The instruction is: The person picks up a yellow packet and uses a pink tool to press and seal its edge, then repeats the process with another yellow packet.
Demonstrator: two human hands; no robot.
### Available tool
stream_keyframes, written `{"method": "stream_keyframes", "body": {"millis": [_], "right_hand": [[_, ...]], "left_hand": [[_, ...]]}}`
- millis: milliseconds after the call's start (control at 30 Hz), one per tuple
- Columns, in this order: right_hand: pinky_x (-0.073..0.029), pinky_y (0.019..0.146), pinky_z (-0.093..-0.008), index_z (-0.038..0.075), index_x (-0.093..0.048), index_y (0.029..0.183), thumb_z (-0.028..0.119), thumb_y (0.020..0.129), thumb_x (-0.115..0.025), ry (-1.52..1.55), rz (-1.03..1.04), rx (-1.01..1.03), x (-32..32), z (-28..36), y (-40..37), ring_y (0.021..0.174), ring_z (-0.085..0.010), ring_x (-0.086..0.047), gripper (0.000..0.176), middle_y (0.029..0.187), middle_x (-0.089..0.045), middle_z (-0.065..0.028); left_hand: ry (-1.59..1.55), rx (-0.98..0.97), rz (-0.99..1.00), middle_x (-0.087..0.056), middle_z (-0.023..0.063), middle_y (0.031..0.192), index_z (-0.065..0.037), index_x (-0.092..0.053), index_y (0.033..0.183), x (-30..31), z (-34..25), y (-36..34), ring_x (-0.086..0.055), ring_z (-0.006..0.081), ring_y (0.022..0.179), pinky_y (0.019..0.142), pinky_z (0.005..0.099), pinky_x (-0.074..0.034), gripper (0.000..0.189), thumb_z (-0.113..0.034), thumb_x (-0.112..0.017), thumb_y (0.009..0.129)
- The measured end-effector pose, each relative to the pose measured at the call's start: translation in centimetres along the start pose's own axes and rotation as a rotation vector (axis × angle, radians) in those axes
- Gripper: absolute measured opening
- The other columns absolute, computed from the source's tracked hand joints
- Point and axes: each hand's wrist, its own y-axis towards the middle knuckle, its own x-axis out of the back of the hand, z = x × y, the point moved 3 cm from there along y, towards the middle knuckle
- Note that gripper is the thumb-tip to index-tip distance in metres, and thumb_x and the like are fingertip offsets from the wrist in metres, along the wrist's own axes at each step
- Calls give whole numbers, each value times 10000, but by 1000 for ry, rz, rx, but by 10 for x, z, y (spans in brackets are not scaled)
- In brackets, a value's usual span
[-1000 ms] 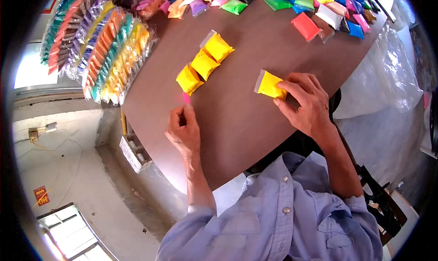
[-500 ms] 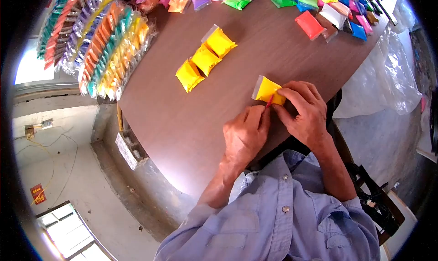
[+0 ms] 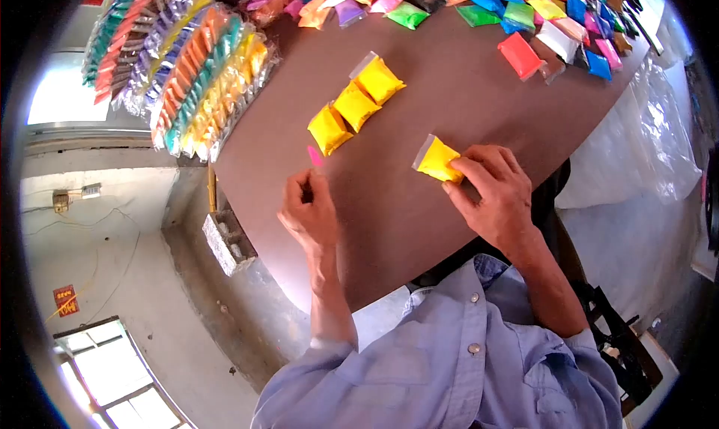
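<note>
Pinched in my right hand (image 3: pixel 496 185) is a small yellow packet (image 3: pixel 434 158) with a clear flat edge, its near end between thumb and fingers just over the brown table (image 3: pixel 389 234). My left hand (image 3: pixel 309 208) is closed, off to the left, with a small flat pink piece (image 3: pixel 315 156) sticking out past the fingertips. What kind of piece it is I cannot make out. Just beyond it lie three more yellow packets (image 3: pixel 356 107) in a slanting row, touching one another.
Long clear bags of coloured packets (image 3: pixel 198 84) stand stacked at the table's left edge. A heap of loose packets (image 3: pixel 517 9) in many colours covers the far side. One red packet (image 3: pixel 520 56) lies at its near edge. Clear plastic sheeting (image 3: pixel 636 144) hangs at the right.
My left hand has moved away from the yellow packet to the left, carrying the pink piece that was against the packet. My right hand still grips the packet. The view has shifted slightly.
</note>
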Motion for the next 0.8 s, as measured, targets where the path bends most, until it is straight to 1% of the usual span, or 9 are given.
{"method": "stream_keyframes", "body": {"millis": [33,67,167,200,300,400,567,733,800], "right_hand": [[-573,884,-414,79,-705,1132,181,797,-888,17,23,34,-4,6,3,1050,-298,-664,395,1117,-678,-101],[-570,877,-411,80,-695,1145,198,801,-884,33,45,67,-8,13,6,1050,-299,-659,410,1126,-667,-103],[-564,871,-414,83,-677,1174,218,803,-875,83,141,99,-19,33,14,1063,-296,-645,442,1167,-632,-105],[-564,882,-418,86,-673,1189,222,803,-870,96,173,113,-25,37,14,1082,-290,-639,453,1209,-607,-104],[-564,888,-412,90,-676,1185,205,803,-864,129,188,169,-41,49,17,1088,-289,-637,441,1214,-600,-100],[-567,867,-387,92,-679,1178,210,803,-865,141,197,193,-54,56,22,1057,-277,-644,435,1182,-612,-93],[-572,836,-368,88,-682,1164,242,782,-883,135,226,195,-71,64,37,1019,-256,-648,458,1140,-622,-83],[-577,840,-368,95,-683,1160,271,779,-880,145,200,218,-73,69,42,1034,-252,-639,463,1215,-588,-78],[-578,846,-369,96,-685,1164,269,784,-876,139,188,246,-72,70,43,1047,-252,-634,459,1239,-581,-71]], "left_hand": [[10,51,-24,-650,62,689,-6,-708,915,3,9,8,-589,97,628,593,284,-494,148,-144,-716,967],[-101,132,-48,-648,43,694,3,-710,907,1,15,17,-555,82,612,566,265,-450,200,-181,-697,985],[-260,261,-77,-636,17,699,3,-711,907,2,31,35,-526,61,600,538,253,-411,226,-206,-700,991],[-313,274,-89,-622,-10,723,-29,-724,910,2,31,39,-499,55,614,536,244,-374,202,-221,-715,973],[-290,369,-80,-629,-4,724,-24,-725,920,1,24,36,-509,55,616,541,247,-385,205,-221,-714,974],[-285,282,-87,-610,4,687,1,-705,933,0,32,36,-505,55,570,494,244,-390,243,-233,-708,995],[-289,266,-80,-619,7,691,4,-706,929,1,36,35,-515,58,561,497,244,-396,242,-230,-711,993],[-274,267,-68,-625,11,692,3,-710,924,2,34,37,-523,59,557,488,246,-395,236,-223,-712,991],[-236,288,-34,-650,0,728,-15,-748,995,3,34,36,-524,56,616,546,245,-396,249,-263,-721,1000]]}}
